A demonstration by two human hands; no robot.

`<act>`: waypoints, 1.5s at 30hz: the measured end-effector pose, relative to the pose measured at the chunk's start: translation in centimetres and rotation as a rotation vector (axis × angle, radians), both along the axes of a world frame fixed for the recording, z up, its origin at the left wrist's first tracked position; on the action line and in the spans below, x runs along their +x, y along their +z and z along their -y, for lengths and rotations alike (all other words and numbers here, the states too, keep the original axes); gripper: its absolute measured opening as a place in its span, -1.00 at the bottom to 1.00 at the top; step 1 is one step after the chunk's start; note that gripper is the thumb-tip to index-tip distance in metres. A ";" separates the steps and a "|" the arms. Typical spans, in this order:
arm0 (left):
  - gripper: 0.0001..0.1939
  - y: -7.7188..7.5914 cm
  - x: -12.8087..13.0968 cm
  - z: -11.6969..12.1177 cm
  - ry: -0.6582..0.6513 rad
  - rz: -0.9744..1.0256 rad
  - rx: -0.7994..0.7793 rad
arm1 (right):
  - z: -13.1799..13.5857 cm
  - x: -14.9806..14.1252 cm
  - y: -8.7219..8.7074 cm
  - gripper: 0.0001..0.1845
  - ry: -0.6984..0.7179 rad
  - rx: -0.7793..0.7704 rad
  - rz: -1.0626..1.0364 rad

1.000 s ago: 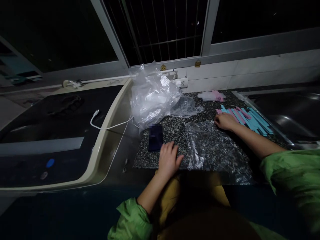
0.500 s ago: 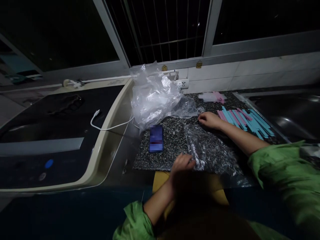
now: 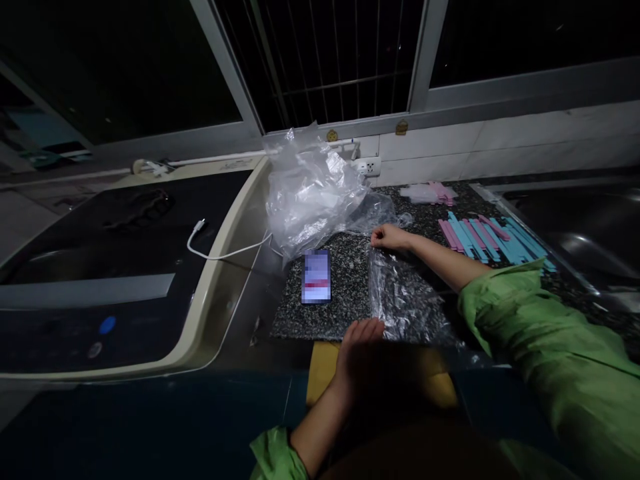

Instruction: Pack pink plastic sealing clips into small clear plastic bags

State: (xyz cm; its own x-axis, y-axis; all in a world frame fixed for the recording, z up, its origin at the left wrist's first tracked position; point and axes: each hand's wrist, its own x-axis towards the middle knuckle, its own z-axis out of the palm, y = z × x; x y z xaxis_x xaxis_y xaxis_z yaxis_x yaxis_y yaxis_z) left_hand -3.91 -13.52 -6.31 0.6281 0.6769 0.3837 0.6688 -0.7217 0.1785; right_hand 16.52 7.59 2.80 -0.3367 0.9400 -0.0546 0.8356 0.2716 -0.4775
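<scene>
A crinkled clear plastic bag (image 3: 407, 293) lies on the speckled counter, its near side reaching over the front edge. My right hand (image 3: 390, 237) is closed in a pinch at the bag's far left corner. At the near left corner, my left hand (image 3: 359, 337) has its fingers bent together on the film; its thumb is hidden. Between the two hands the bag's left edge runs fairly straight. Beyond my right forearm lie several flat pink and light blue strips (image 3: 493, 237) in a loose row. A phone (image 3: 316, 277) with a lit screen rests left of the bag.
A heap of clear plastic bags (image 3: 315, 193) fills the back left of the counter (image 3: 295, 320). White and pink strips (image 3: 429, 193) lie at the back. A washing machine (image 3: 200, 327) with a white cable (image 3: 225, 255) stands left, a metal sink (image 3: 585, 233) right.
My right hand has moved left, from beside the bag heap to the bag's far left corner. The bag's left edge is straighter. The phone screen has brightened.
</scene>
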 end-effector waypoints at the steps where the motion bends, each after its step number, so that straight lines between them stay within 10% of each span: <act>1: -0.55 0.1 -0.3 0.1 0.026 0.030 0.005 | -0.2 -0.3 0.0 -0.85 -0.013 0.021 -0.003; 8: -0.51 1.6 -2.0 0.2 0.120 0.265 -0.049 | -0.7 3.5 1.0 -0.83 -0.140 0.138 0.120; 14: -0.51 2.6 -1.4 -0.7 -0.073 0.217 -0.112 | 1.9 10.0 1.1 -0.80 -0.223 0.077 0.284; 24: -0.46 3.8 -3.3 -1.1 -0.082 0.100 -0.219 | 3.6 9.0 0.1 -0.81 -0.177 0.161 0.367; 38: -0.53 4.1 -8.0 -2.6 -0.260 -0.126 0.052 | 23.8 13.8 -1.8 -0.81 0.243 0.694 0.271; 45: -0.77 3.5 -5.7 -2.4 -0.375 0.078 0.063 | 25.7 13.5 -2.8 -0.76 0.231 0.640 0.202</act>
State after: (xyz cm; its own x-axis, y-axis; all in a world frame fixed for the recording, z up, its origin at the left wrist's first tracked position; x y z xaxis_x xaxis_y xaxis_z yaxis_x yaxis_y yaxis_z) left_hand -9.63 -11.09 -2.83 0.7950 0.3792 0.4734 0.3422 -0.9248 0.1660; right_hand 30.06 -18.15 0.03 -0.5727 0.7143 0.4022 0.7783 0.6279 -0.0069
